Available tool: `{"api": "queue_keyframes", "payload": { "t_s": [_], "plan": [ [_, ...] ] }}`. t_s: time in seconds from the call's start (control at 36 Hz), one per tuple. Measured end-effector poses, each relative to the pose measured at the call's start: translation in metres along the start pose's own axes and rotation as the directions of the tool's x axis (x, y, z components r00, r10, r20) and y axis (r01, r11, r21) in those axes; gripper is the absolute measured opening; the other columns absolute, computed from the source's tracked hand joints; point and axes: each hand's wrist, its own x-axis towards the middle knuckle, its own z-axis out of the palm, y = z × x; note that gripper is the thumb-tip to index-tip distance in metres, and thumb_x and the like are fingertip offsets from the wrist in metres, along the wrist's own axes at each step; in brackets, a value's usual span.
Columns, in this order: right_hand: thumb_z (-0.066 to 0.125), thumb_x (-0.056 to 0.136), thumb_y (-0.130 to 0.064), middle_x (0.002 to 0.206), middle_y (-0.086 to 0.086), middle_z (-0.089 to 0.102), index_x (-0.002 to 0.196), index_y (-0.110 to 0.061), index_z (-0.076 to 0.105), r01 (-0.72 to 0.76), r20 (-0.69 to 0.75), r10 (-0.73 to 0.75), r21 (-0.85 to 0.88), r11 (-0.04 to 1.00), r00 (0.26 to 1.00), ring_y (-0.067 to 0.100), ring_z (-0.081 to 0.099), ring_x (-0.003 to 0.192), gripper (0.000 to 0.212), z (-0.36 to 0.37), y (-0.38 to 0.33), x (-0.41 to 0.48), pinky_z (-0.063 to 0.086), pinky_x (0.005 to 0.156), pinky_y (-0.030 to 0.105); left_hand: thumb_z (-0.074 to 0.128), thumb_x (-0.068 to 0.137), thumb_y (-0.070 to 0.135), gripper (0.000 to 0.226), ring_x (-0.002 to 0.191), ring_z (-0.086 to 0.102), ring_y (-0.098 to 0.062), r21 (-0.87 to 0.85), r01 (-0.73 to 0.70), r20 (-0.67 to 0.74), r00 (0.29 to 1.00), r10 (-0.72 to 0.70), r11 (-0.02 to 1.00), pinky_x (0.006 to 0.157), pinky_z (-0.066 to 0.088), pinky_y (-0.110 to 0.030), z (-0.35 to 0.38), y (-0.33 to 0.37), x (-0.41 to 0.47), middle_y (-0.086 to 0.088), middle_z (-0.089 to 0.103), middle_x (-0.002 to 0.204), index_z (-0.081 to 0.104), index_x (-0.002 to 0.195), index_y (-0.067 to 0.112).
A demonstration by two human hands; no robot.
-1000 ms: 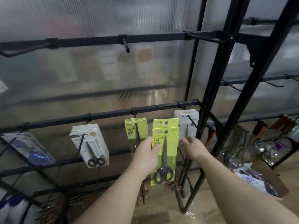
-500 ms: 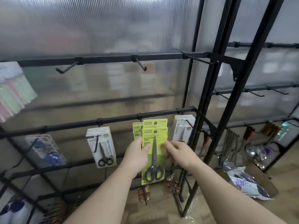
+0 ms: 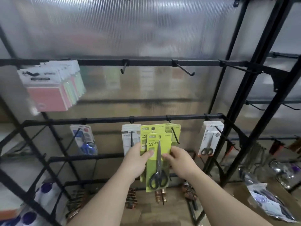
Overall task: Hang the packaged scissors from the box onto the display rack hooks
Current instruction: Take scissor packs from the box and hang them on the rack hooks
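Observation:
Both hands hold two overlapping green-carded packs of black-handled scissors (image 3: 158, 160) in front of the middle rail of the black display rack (image 3: 162, 118). My left hand (image 3: 136, 159) grips the left edges, thumb on the front card. My right hand (image 3: 176, 158) pinches the right edge. Just behind and to the right, a hook (image 3: 175, 137) carries more green packs (image 3: 172, 129). White scissor packs (image 3: 130, 137) hang to the left, and another white stack (image 3: 210, 137) hangs at the right end. The cardboard box (image 3: 267, 203) with more packs sits on the floor, lower right.
Bare hooks (image 3: 185, 69) jut from the upper rail. Pink and pastel note pads (image 3: 50, 88) hang upper left. A blue-handled scissor pack (image 3: 84, 141) hangs left of centre. Metal utensils (image 3: 257, 159) hang on the neighbouring rack to the right. Copper-coloured items (image 3: 160, 195) hang low.
The view has tilted up and swung right, showing the upper rail and note pads. The held green packs now sit left of the hook with the green stack; both hands keep their grip.

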Motion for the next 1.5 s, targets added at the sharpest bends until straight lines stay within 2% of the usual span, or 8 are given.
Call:
{"api": "queue_keyframes", "payload": {
  "t_s": [0.28, 0.42, 0.67, 0.89, 0.97, 1.11, 1.33, 1.5],
  "plan": [
    [0.055, 0.1, -0.031, 0.091, 0.006, 0.071, 0.09, -0.02, 0.062, -0.067, 0.0, 0.067, -0.031, 0.997, 0.998, 0.011, 0.054, 0.069, 0.016, 0.006, -0.005, -0.004, 0.048, 0.065, 0.029, 0.047, 0.105, 0.017, 0.023, 0.107, 0.062, -0.007, -0.041, 0.023, -0.021, 1.0, -0.024, 0.999, 0.094, 0.05, -0.034, -0.012, -0.017, 0.003, 0.019, 0.067, 0.112, 0.062, 0.116, 0.031],
    [0.055, 0.101, -0.027, 0.093, -0.005, 0.072, 0.095, -0.021, 0.066, -0.111, -0.01, 0.111, -0.039, 0.993, 0.994, 0.014, 0.063, 0.084, 0.014, -0.005, 0.007, -0.009, 0.048, 0.073, 0.025, 0.046, 0.105, 0.014, 0.021, 0.099, 0.056, 0.0, 0.006, 0.007, -0.066, 0.998, -0.006, 1.0, 0.076, 0.043, -0.022, -0.012, -0.023, 0.006, 0.014, 0.063, 0.111, 0.057, 0.115, 0.028],
    [0.054, 0.102, -0.021, 0.096, -0.012, 0.071, 0.097, -0.022, 0.068, -0.196, -0.113, 0.192, -0.017, 0.981, 0.975, 0.007, 0.063, 0.093, 0.015, -0.028, 0.043, -0.02, 0.046, 0.074, 0.02, 0.047, 0.105, 0.016, 0.024, 0.1, 0.058, -0.007, 0.046, 0.04, -0.075, 0.996, -0.037, 0.998, 0.086, 0.048, -0.03, -0.003, -0.029, 0.011, 0.012, 0.063, 0.11, 0.058, 0.125, 0.022],
    [0.054, 0.101, -0.032, 0.083, 0.006, 0.069, 0.092, -0.013, 0.065, -0.289, -0.162, 0.282, -0.021, 0.957, 0.945, 0.021, 0.06, 0.071, 0.024, -0.03, 0.061, -0.01, 0.048, 0.068, 0.034, 0.046, 0.105, 0.015, 0.03, 0.099, 0.055, -0.001, 0.065, 0.041, -0.093, 0.995, -0.035, 0.997, 0.083, 0.042, -0.024, -0.005, -0.033, 0.01, 0.014, 0.063, 0.114, 0.058, 0.13, 0.025],
    [0.054, 0.1, -0.035, 0.094, 0.014, 0.071, 0.097, -0.008, 0.065, -0.319, -0.154, 0.311, -0.028, 0.947, 0.938, 0.034, 0.066, 0.085, 0.03, -0.026, 0.067, -0.002, 0.055, 0.077, 0.044, 0.046, 0.105, 0.015, 0.03, 0.097, 0.055, 0.001, 0.072, 0.041, -0.099, 0.995, -0.034, 0.997, 0.075, 0.042, -0.02, -0.007, -0.034, 0.01, 0.014, 0.063, 0.115, 0.057, 0.13, 0.027],
    [0.053, 0.102, -0.031, 0.094, 0.003, 0.071, 0.098, -0.015, 0.066, -0.317, -0.131, 0.313, -0.013, 0.948, 0.941, 0.023, 0.065, 0.093, 0.022, -0.02, 0.069, 0.011, 0.052, 0.086, 0.041, 0.046, 0.105, 0.016, 0.031, 0.102, 0.057, -0.002, 0.065, 0.056, -0.111, 0.993, -0.049, 0.996, 0.079, 0.043, -0.022, -0.01, -0.035, 0.012, 0.015, 0.064, 0.118, 0.058, 0.131, 0.029],
    [0.051, 0.102, -0.033, 0.076, 0.008, 0.062, 0.084, -0.005, 0.056, -0.337, -0.15, 0.322, -0.087, 0.937, 0.935, 0.019, 0.052, 0.066, 0.034, -0.016, 0.078, 0.047, 0.037, 0.057, 0.031, 0.047, 0.105, 0.018, 0.029, 0.104, 0.059, -0.004, 0.077, 0.069, -0.125, 0.99, -0.059, 0.995, 0.078, 0.045, -0.021, -0.009, -0.037, 0.021, 0.015, 0.065, 0.117, 0.059, 0.129, 0.029],
    [0.047, 0.104, -0.032, 0.08, 0.007, 0.06, 0.09, -0.003, 0.056, -0.328, -0.144, 0.306, -0.165, 0.93, 0.941, 0.019, 0.052, 0.07, 0.033, -0.016, 0.078, 0.082, 0.036, 0.056, 0.029, 0.048, 0.105, 0.019, 0.026, 0.1, 0.059, -0.002, 0.098, 0.079, -0.131, 0.989, -0.066, 0.992, 0.069, 0.043, -0.016, -0.005, -0.042, 0.03, 0.015, 0.065, 0.114, 0.059, 0.126, 0.029]
  ]
}}
